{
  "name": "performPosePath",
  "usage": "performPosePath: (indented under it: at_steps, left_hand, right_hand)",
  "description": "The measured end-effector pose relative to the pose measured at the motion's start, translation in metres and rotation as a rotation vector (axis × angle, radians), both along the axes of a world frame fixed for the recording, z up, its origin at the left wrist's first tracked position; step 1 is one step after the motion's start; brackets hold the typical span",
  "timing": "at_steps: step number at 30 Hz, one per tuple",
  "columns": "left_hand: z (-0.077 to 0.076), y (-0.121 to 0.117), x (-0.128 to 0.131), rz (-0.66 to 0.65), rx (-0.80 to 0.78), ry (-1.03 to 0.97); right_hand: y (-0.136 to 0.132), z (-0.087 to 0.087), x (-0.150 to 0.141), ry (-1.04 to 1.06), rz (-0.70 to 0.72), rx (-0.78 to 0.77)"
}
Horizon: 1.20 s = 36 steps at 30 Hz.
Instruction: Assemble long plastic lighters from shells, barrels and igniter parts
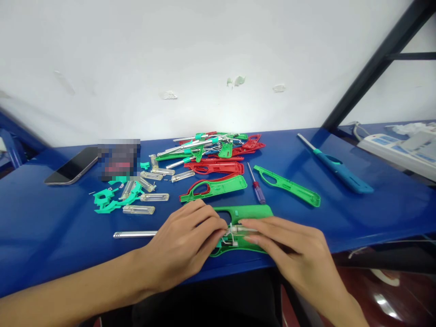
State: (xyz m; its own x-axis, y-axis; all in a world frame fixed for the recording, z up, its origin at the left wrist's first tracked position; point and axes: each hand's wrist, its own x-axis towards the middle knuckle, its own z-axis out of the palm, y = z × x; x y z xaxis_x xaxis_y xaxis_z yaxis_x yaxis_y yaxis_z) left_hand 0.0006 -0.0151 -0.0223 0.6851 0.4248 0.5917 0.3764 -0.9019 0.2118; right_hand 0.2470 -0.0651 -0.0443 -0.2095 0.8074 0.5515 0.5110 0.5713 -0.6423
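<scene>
My right hand (299, 247) grips a clear lighter fuel tank (241, 230) between thumb and fingers, over a green lighter shell half (255, 211). At the tank's left end, my left hand (190, 236) is pinched closed; its fingertips hide what they hold. A thin white tube (234, 242) bends beside these fingertips. Out from behind my left hand sticks a silver metal lighter barrel (132, 235). Beyond my hands, another green shell half (221, 185) lies partly over a red one, and a further green half (289, 184) rests to the right.
Several clear fuel tanks (139, 209) and teal plastic pieces (105, 200) lie on the left. A pile of lighter parts (214, 147) sits near the wall. A purple screwdriver (258, 190), a blue lighter (344, 172), a phone (75, 165) and a power strip (398, 152) also lie on the table.
</scene>
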Motion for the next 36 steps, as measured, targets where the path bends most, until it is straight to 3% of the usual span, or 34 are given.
performPosePath:
  at_steps: [10,36]
  left_hand:
    - [0.0042,-0.0076,-0.0028,0.060,-0.110,0.032]
    - [0.0055,-0.0067,-0.0031,0.026,-0.117,0.053]
  right_hand:
    - [-0.0012,0.0076,-0.0050,-0.089,-0.134,-0.025]
    - [0.0000,0.0036,0.0044,-0.186,-0.157,-0.045]
